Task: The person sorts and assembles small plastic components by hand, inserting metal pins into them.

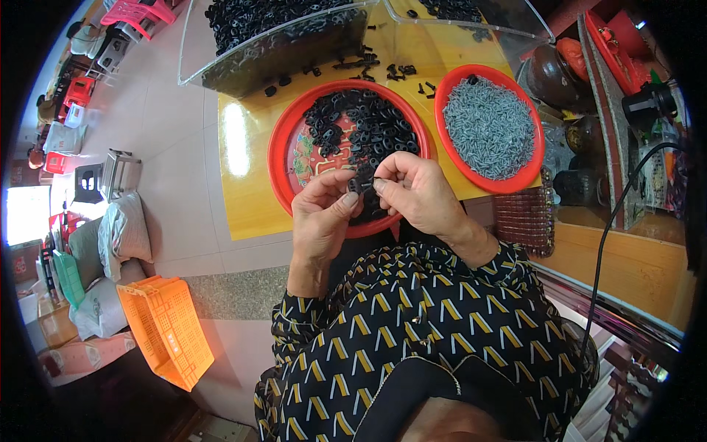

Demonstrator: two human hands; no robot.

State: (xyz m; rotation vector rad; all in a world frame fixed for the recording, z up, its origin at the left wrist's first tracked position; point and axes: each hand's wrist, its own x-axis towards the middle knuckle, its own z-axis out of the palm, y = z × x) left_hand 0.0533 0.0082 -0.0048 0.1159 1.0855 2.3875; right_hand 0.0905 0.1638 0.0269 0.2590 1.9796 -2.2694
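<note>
Over the near part of a round red tray (pixel 278 140), my two hands meet at a small black plastic part (pixel 362 182). My left hand (pixel 324 210) pinches it between thumb and fingers. From the other side my right hand (pixel 414 193) is closed, thumb against forefinger, at the part's right edge; whatever it grips is too small to make out. Many similar black plastic parts (pixel 361 121) lie heaped in the tray, whose patterned bottom shows at the left. To the right, a red plate (pixel 541 140) holds a pile of silvery screws (pixel 490 127).
At the back of the yellow table (pixel 243 199) stand clear bins (pixel 287 33) with more black parts. Loose black pieces (pixel 398 71) lie before them. An orange crate (pixel 166 331) is on the floor at left. A black cable (pixel 615 214) hangs at right, near dark jars (pixel 556 77).
</note>
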